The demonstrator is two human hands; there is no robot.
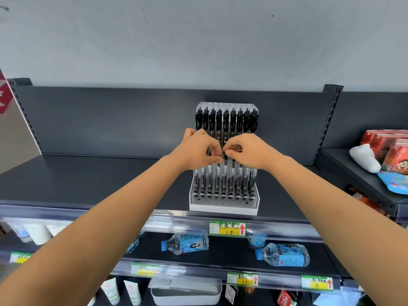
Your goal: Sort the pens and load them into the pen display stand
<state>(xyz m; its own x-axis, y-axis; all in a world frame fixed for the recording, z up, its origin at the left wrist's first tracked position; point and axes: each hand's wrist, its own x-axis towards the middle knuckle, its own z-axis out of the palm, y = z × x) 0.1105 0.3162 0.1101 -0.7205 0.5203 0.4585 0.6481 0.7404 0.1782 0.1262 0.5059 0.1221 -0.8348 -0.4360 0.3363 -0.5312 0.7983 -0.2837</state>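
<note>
Pens (pixel 225 120), slim and black-capped with clear plastic barrels, upright in tidy rows inside a clear acrylic pen display stand (pixel 224 209) with stepped, hole-drilled tiers and a white rectangular base. Glossy caps and clips up against the stand's tall back; dark tips down in the round sockets. Stand itself upright on a matte dark-grey metal shelf (pixel 88 177), close to the front lip.

Before the stand's middle, left hand (pixel 197 151) and right hand (pixel 249 152) together, knuckles up, fingers curled, thumb and forefinger tips almost meeting. Pinched between them from both sides, the middle pen (pixel 225 161) of a forward row, held at its dark grip section, much of the barrel hidden by fingers. Bare forearms reaching up to the stand from lower left and lower right.

Directly under the stand, clipped into a clear plastic edge strip (pixel 172 223): a green-and-yellow paper price label (pixel 227 228) with handwritten characters and a red arrow. Lower again beneath the stand: crinkled clear plastic water bottles (pixel 185 244) with blue caps and blue labels, lying on their sides. Well to the right of the stand: glossy red cardboard cartons (pixel 388 146), with a smooth, rounded white pouch (pixel 364 157) just in front of them. Behind the stand: a flat dark-grey back panel (pixel 110 120), then a pale grey painted wall (pixel 198 40) above.
</note>
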